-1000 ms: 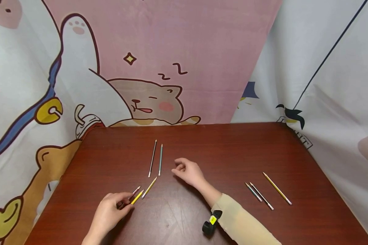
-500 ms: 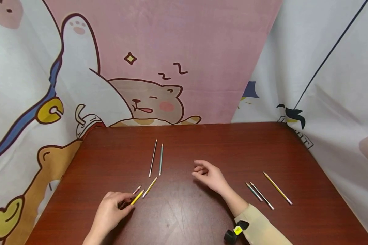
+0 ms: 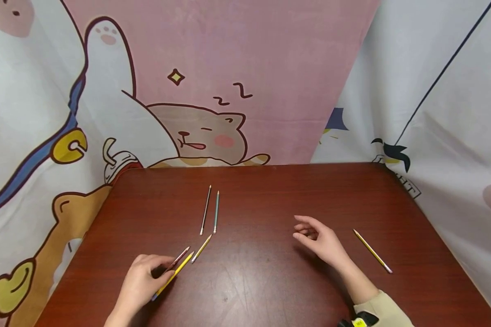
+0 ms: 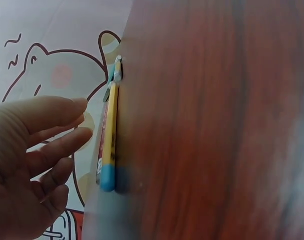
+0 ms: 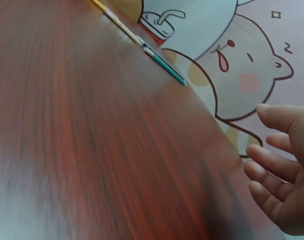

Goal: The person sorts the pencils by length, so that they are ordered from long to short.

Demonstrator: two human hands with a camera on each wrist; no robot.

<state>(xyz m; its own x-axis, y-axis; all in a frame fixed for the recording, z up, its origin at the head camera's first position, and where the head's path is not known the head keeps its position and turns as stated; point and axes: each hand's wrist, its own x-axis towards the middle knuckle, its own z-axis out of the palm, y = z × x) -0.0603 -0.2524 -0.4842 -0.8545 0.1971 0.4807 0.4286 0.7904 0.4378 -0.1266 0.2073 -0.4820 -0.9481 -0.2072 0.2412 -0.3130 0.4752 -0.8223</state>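
Note:
On the left of the table, my left hand point(image 3: 141, 279) hovers close over a yellow pencil point(image 3: 184, 262) with a blue end and a dark red pencil point(image 3: 184, 251) beside it. The left wrist view shows its fingers loosely bent and spread, a gap between them and the yellow pencil point(image 4: 110, 130). My right hand point(image 3: 323, 240) is held above the table's right half, fingers loosely bent and holding nothing. A yellow pencil point(image 3: 373, 252) lies to its right. Two other pencils seen there earlier are hidden by the right hand and forearm.
Another yellow pencil point(image 3: 202, 248) lies just beyond the left pair. Farther back, a dark pencil point(image 3: 206, 211) and a teal pencil point(image 3: 217, 212) lie side by side. Printed cloth point(image 3: 290, 81) hangs behind the brown table point(image 3: 262, 281).
My right hand has moved right across the table and now covers two pencils. My left hand's fingers have eased off the yellow and red pencils; more of the yellow one shows.

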